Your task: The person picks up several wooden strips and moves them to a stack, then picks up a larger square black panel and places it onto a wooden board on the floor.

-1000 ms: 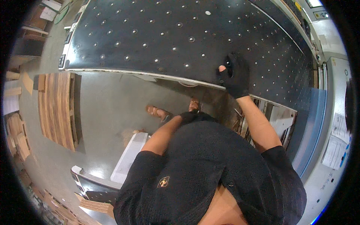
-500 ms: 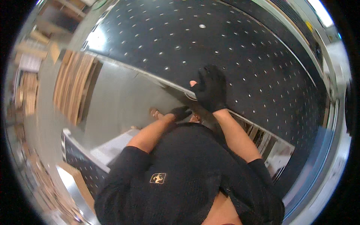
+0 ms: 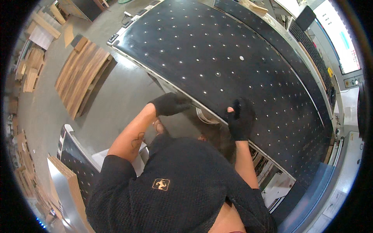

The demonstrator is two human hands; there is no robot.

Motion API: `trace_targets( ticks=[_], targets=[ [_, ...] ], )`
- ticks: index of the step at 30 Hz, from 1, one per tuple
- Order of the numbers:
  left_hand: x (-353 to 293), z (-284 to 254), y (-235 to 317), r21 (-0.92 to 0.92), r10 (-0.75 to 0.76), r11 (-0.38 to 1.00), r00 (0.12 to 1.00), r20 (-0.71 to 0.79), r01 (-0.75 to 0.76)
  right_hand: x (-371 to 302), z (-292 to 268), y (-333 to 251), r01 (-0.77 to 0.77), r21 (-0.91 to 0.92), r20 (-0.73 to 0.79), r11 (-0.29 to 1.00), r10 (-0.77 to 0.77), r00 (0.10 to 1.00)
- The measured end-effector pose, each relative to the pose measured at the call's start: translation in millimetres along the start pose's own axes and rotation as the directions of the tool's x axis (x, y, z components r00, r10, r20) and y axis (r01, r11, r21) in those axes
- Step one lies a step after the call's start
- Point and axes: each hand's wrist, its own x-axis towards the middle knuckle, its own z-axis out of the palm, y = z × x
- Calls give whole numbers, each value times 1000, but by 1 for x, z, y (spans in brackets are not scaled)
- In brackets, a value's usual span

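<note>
My left hand (image 3: 170,105), in a black glove, is stretched out beside the front edge of a large black table (image 3: 186,42) dotted with small pale studs. Its fingers look extended, their tips close to the edge; whether they touch it I cannot tell. My right hand (image 3: 241,119), also gloved with a bare thumb tip, lies on the tabletop just inside that edge, fingers fairly flat. Nothing shows in either hand. Under the edge, between the hands, a white round bucket-like container (image 3: 208,116) is partly hidden.
A stack of wood-grain boards (image 3: 82,75) stands on the floor at left. Another studded black table (image 3: 77,167) and a pale-edged panel (image 3: 64,186) are at lower left. A keyboard (image 3: 305,50) and lit screen (image 3: 340,35) are at far right. A machine rail (image 3: 338,151) runs along the right.
My left hand has come up from near my body to the table edge. My right hand stays on the tabletop by the edge. The view has shifted, bringing the screen into sight.
</note>
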Motion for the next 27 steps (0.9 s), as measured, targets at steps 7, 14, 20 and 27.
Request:
trace_targets(
  ticks=[7,14,20,27],
  targets=[
    [-9,-120,-69,-234,134,919,811,-570,-316,-1,12,-5,-190,51,-46,980,192,980],
    [39,-171,-142,216,311,950,696,-647,-223,2,18,-7,-324,-27,-69,946,321,944],
    [52,-163,-149,524,545,831,465,-697,-188,6,20,-13,-340,-116,-188,933,315,930],
    [53,-164,-154,500,542,836,478,-691,-225,6,24,-3,-361,-188,-182,914,329,927]
  ],
)
